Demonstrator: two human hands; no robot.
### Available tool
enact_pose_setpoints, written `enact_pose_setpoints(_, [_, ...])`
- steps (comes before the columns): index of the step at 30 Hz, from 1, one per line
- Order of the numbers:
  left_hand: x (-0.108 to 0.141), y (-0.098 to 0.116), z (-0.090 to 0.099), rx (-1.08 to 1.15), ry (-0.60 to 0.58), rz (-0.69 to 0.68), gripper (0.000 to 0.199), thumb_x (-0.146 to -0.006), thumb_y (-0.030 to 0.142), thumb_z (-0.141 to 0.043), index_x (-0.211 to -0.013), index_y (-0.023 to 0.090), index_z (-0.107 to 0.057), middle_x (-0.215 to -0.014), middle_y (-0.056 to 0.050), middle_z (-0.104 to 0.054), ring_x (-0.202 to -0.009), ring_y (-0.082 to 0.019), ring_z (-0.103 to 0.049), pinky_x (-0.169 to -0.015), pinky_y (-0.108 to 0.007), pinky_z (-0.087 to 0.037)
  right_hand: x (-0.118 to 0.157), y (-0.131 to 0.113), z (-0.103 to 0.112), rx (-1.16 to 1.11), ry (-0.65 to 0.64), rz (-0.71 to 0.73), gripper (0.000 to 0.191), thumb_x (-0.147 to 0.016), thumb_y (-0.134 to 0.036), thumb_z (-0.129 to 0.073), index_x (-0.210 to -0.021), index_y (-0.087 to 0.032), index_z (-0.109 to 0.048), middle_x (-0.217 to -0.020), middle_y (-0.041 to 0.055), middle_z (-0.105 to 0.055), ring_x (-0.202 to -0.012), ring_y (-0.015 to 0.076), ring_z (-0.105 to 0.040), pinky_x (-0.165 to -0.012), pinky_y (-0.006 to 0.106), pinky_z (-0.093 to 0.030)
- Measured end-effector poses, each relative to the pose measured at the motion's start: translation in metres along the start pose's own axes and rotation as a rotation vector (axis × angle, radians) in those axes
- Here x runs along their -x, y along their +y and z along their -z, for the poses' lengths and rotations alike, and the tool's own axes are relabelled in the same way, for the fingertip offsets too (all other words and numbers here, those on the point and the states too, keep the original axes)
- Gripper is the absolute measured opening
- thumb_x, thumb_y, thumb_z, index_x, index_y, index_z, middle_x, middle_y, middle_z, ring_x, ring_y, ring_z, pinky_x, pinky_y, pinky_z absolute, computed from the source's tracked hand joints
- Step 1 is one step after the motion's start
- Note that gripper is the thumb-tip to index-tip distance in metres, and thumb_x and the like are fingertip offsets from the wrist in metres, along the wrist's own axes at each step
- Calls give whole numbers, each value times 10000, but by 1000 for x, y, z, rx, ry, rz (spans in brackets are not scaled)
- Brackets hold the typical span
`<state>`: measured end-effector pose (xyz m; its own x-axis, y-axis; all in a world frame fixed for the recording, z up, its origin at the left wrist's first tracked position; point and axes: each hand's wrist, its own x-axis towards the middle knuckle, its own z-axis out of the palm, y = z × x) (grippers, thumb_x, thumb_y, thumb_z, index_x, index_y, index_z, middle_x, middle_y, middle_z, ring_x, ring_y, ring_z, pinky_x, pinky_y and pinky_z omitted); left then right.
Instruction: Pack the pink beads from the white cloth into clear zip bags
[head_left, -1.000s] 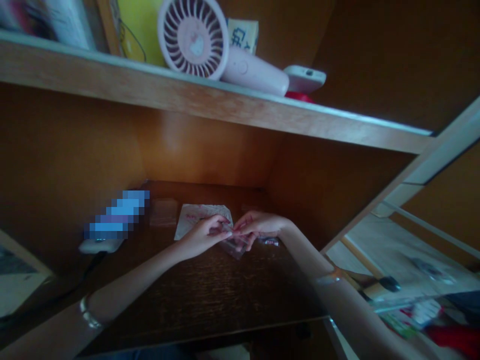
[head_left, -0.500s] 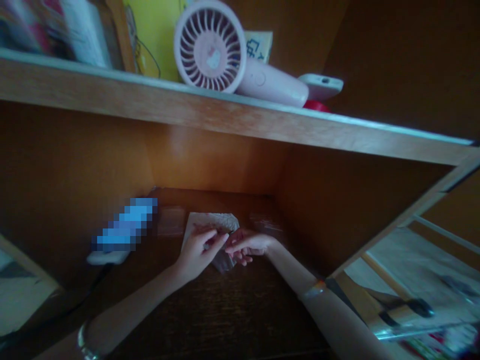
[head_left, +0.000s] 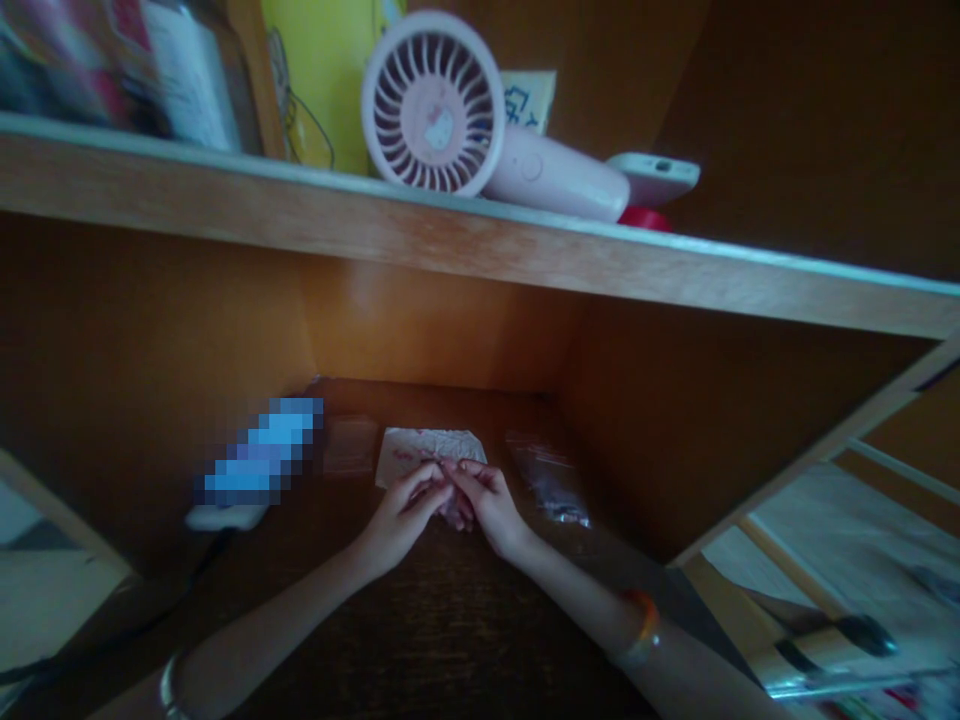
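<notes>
My left hand (head_left: 407, 510) and my right hand (head_left: 491, 502) meet at the fingertips, low over the dark wooden desk. The thumb and fingers of each are pinched together. What they hold is too small and blurred to name. Directly behind the fingertips lies a creased white sheet (head_left: 405, 455) with reddish marks, partly covered by my hands. To the right of my right hand rests a clear plastic bag (head_left: 555, 490) with dark bits in it. A flat clear packet (head_left: 350, 445) lies left of the sheet.
A phone with a blurred-out screen (head_left: 262, 455) leans at the left, a cable (head_left: 210, 555) running from it. Above my hands, a shelf edge (head_left: 450, 240) crosses the view, bearing a pink handheld fan (head_left: 435, 110) and a pale phone (head_left: 660, 175). Wooden walls close in both sides.
My right hand has turned from palm-up to a pinch, its fingertips now against my left hand's. The bag on the right shows more fully. The view has shifted slightly.
</notes>
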<state>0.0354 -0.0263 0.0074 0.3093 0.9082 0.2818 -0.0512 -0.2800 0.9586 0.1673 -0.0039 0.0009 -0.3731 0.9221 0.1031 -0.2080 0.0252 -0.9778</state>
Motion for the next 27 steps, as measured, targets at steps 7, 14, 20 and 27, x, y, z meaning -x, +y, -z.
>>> enact_pose_setpoints(7, [5, -5, 2, -277, 38, -83, 224, -885, 290, -390, -727, 162, -483, -621, 29, -457, -578, -99, -445, -560, -217, -380, 10, 7, -3, 276, 157, 307, 353, -869, -398, -504, -610, -158, -499, -522, -45, -416, -453, 56, -351, -413, 177, -290])
enact_pose_setpoints(14, [11, -6, 4, -675, 139, -337, 148, -869, 225, -439, -758, 162, -515, -699, -21, -563, -659, -138, -519, -645, -261, -411, 23, 0, -5, 602, 160, 577, 298, -877, -255, -484, -597, -157, -471, -511, -52, -366, -453, 54, -314, -433, 184, -266])
enact_pose_setpoints(20, [13, 1, 1, -891, 259, -495, 170, -851, 168, -443, -684, 170, -475, -610, -1, -546, -572, -124, -508, -564, -230, -382, 24, -6, -4, 830, 179, 740, 286, -879, -214, -472, -598, -156, -476, -510, -42, -406, -458, 56, -364, -469, 186, -303])
enact_pose_setpoints(27, [15, 4, 1, -949, 270, -444, 167, -857, 190, -422, -707, 178, -496, -618, -7, -585, -558, -123, -549, -546, -221, -396, 21, -4, 0, 1026, 208, 751, 288, -899, -236, -452, -623, -173, -506, -522, -14, -484, -475, 85, -408, -515, 225, -327])
